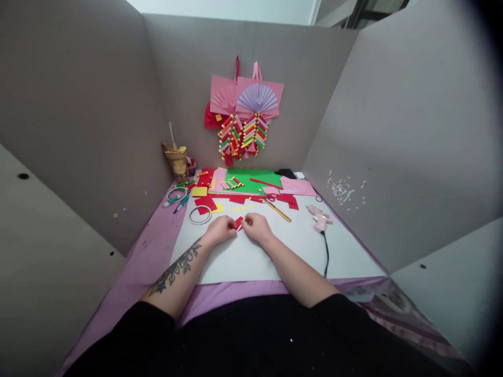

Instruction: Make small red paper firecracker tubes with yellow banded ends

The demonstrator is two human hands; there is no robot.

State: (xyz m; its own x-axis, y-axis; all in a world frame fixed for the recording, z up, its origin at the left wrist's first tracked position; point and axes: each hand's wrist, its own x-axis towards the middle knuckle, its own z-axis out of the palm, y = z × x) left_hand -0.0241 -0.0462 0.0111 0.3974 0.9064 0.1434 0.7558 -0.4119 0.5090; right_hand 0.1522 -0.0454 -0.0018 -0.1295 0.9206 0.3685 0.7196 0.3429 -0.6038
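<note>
A small piece of red paper (pixel 238 223) lies between my two hands, low over the white board (pixel 239 262). My left hand (pixel 221 230) pinches the paper's left side. My right hand (pixel 257 228) is closed at its right side, where a thin white edge or strip shows along the paper. Its fingertips partly hide what they grip. Left of my left hand a roll of tape (pixel 200 215) lies flat. Just beyond my hands are a thin yellow strip (pixel 242 208) and a yellow pencil (pixel 278 210). Red-handled scissors (pixel 270 197) lie behind the pencil.
A pink glue gun (pixel 319 217) with a black cord lies at the right. Green sheets (pixel 257 179) and pink paper (pixel 297 186) cover the back. Paper firecracker ornaments (pixel 255 131) hang on the rear panel. A pot of tools (pixel 177 162) stands back left. Grey panels enclose three sides.
</note>
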